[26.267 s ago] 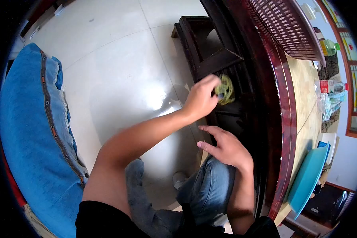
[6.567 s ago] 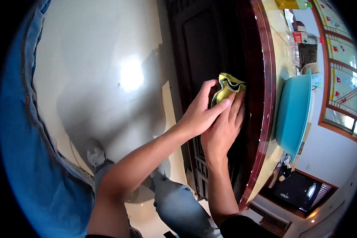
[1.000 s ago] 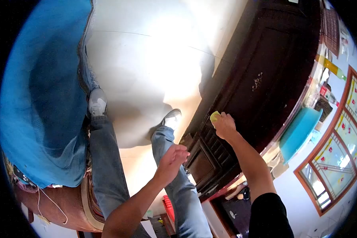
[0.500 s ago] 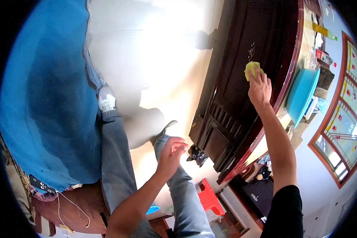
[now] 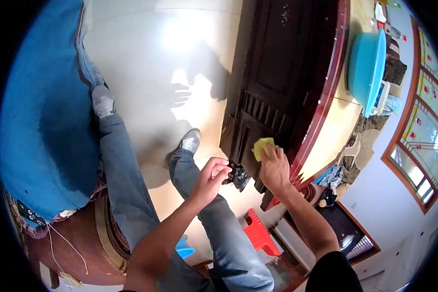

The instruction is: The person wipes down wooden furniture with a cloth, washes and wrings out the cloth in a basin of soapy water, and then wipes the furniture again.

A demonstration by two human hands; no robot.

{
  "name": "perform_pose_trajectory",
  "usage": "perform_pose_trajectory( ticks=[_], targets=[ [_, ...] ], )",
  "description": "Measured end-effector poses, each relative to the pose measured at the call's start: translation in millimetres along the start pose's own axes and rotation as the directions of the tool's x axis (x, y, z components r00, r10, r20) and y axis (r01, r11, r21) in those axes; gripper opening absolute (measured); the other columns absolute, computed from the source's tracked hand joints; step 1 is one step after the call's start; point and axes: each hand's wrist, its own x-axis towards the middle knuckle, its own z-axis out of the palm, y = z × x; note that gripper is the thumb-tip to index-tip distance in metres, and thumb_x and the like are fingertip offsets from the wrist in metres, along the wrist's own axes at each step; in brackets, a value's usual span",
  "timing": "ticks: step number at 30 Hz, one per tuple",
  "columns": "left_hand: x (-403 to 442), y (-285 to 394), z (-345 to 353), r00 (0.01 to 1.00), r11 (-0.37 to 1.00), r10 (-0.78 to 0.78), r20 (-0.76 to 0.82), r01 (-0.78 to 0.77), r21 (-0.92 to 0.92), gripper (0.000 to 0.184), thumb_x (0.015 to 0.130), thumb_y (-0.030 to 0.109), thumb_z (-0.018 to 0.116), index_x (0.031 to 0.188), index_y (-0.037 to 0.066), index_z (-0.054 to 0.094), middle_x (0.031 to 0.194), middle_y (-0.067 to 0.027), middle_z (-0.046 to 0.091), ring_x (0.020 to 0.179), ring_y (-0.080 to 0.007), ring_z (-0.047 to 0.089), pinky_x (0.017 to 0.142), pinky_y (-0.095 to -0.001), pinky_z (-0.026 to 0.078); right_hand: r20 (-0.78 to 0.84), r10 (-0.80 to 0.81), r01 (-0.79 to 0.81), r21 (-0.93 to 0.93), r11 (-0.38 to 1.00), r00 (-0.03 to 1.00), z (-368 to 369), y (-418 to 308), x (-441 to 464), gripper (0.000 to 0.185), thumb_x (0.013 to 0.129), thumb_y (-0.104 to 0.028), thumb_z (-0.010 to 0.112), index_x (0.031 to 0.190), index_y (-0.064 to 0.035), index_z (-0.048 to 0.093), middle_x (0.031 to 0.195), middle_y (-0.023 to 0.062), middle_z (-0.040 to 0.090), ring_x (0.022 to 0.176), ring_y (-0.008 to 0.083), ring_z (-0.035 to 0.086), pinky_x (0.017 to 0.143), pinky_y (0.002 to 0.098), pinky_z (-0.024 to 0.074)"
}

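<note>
My right hand (image 5: pixel 274 171) grips a yellow cloth (image 5: pixel 263 148) against the lower panel of a dark wooden cabinet (image 5: pixel 277 63). The cloth looks folded or bunched, and my fingers cover part of it. Lower and to the left, my left hand (image 5: pixel 212 180) hangs in the air above my leg. Its fingers are loosely curled and apart from the thumb, with nothing held. A black plastic bag (image 5: pixel 238 176) lies on the floor between the two hands, near the cabinet's end.
A light-blue basin (image 5: pixel 367 68) stands on the cabinet's pale top (image 5: pixel 321 141), with clothes (image 5: pixel 332 177) and other items beyond it. A red plastic stool (image 5: pixel 260 236) is near my leg. On the left is a large blue cloth cover (image 5: pixel 39 112). Pale tiled floor (image 5: pixel 131 63) lies between.
My right hand has moved the yellow cloth along the cabinet from the upper panel to the lower panel, nearer to me. The view has shifted; my left hand stays loosely curled.
</note>
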Motion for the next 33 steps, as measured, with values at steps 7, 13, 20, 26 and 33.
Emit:
perform_pose_trajectory(
  ticks=[7,13,20,26,33],
  targets=[
    [19.7,17.1,53.2,1.000,0.998,-0.013,0.026,0.014,-0.060,0.067,0.104,0.034,0.060,0.155,0.004,0.029,0.146,-0.0127,0.048,0.136,-0.0215,0.045,0.114,-0.0384,0.036,-0.286,0.267,0.101,0.833,0.543,0.921,-22.8,-57.3,-13.6,0.065,0.078,0.003,0.065,0.142,-0.0041,0.054,0.142,0.0244,0.051,0.133,0.0409,0.050,0.115,0.0449,0.0382],
    [52.1,22.0,47.9,0.968,0.980,0.177,-0.179,-0.155,0.128,0.044,0.103,0.020,0.058,0.141,0.002,0.047,0.131,-0.0107,0.060,0.121,-0.0182,0.056,0.104,-0.0319,0.043,-0.060,0.498,-0.012,0.990,0.140,0.865,-17.4,-105.0,-17.9,0.050,0.090,-0.001,0.065,0.139,-0.0007,0.055,0.141,0.0208,0.057,0.136,0.0332,0.050,0.115,0.0413,0.0368],
    [122.9,58.8,53.7,0.950,0.887,0.284,-0.130,-0.209,0.412,0.061,0.097,0.020,0.068,0.145,0.004,0.034,0.122,-0.0131,0.061,0.109,-0.0195,0.061,0.092,-0.0365,0.052,0.540,0.429,0.073,0.558,-0.826,0.724,39.4,-143.3,0.4,0.040,0.101,-0.014,0.056,0.139,-0.0026,0.051,0.132,0.0110,0.063,0.106,0.0212,0.063,0.095,0.0369,0.0504],
    [171.3,49.9,107.9,0.810,0.670,0.521,0.269,-0.583,0.458,0.053,0.092,0.016,0.072,0.139,0.001,0.052,0.118,-0.0162,0.060,0.110,-0.0276,0.061,0.096,-0.0378,0.048,0.609,0.289,0.067,0.361,-0.930,0.739,87.3,-160.5,7.1,0.039,0.107,-0.027,0.046,0.136,-0.0031,0.053,0.129,0.0113,0.064,0.117,0.0260,0.062,0.104,0.0432,0.0492],
    [153.1,11.8,98.3,0.779,0.466,0.417,0.468,-0.625,0.626,0.045,0.089,0.005,0.065,0.134,0.011,0.061,0.112,-0.0152,0.058,0.088,-0.0374,0.069,0.074,-0.0461,0.058,0.503,0.196,0.160,0.114,-0.980,0.842,122.2,-165.2,-2.8,0.046,0.108,-0.038,0.046,0.138,-0.0043,0.053,0.124,0.0130,0.066,0.108,0.0289,0.065,0.097,0.0448,0.0539]
  ],
)
